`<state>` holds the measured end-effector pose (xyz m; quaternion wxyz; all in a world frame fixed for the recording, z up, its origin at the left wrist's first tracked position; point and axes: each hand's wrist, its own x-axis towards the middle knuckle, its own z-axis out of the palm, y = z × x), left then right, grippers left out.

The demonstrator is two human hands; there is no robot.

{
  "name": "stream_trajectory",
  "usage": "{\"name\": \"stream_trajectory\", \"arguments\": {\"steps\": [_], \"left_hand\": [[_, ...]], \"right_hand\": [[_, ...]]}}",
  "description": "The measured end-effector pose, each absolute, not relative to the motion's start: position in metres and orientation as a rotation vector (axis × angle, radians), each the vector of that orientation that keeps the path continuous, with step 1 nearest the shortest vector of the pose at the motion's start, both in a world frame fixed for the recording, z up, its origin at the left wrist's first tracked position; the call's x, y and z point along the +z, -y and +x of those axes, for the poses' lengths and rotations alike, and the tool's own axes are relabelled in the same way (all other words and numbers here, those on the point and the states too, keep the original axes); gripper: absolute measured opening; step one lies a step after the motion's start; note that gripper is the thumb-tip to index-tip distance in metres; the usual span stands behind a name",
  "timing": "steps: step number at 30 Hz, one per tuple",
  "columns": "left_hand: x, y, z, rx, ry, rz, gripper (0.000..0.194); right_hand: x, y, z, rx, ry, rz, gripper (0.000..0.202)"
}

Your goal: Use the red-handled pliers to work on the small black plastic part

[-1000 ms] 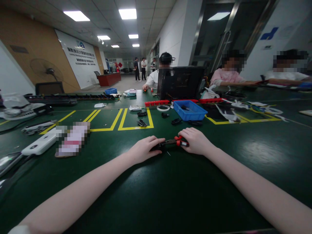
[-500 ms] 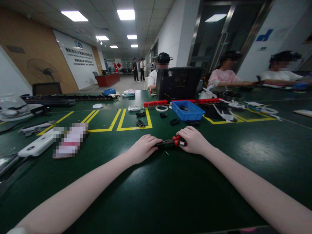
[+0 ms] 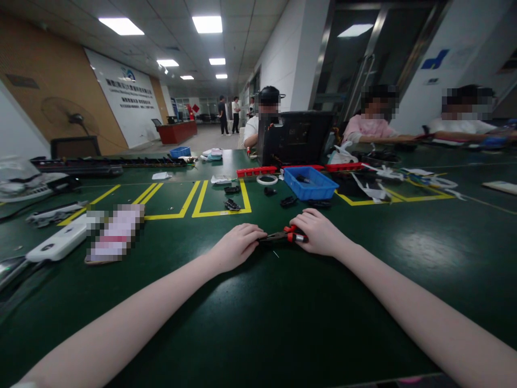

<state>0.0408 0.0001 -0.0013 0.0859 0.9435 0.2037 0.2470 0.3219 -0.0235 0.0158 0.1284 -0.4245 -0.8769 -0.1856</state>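
Observation:
Red-handled pliers [image 3: 291,234] lie level just over the green tabletop, their dark jaws pointing left. Their handles are wrapped by my right hand [image 3: 320,233], which is closed. My left hand [image 3: 238,247] is closed too, thumb and fingers pinched together at the tip of the jaws. A small dark piece seems to be between those fingers, but it is mostly hidden and I cannot make out its kind. A thin, short, pale strip [image 3: 276,254] rests on the table just below the jaws.
Beyond my hands stand a blue bin [image 3: 310,183], small black parts [image 3: 232,205] and a white ring [image 3: 267,179]. A phone [image 3: 115,234] and a white power strip [image 3: 60,240] lie left. A black monitor-like case [image 3: 299,137] stands behind; several people sit across the table.
Both hands and the pliers hold nearly the same pose. The whole view has shifted very slightly, with everything a little further left.

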Motion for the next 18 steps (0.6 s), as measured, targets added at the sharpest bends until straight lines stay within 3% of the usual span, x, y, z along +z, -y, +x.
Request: {"name": "stream_trajectory", "arguments": {"steps": [7, 18], "left_hand": [[0.0033, 0.0039, 0.0414, 0.687, -0.640, 2.765, 0.036], [0.0031, 0.0057, 0.0414, 0.720, -0.718, 2.669, 0.022]], "right_hand": [[0.0157, 0.0237, 0.3211, -0.535, 2.555, -1.256, 0.024], [0.0169, 0.0275, 0.3220, -0.495, 2.520, -1.296, 0.027]]}}
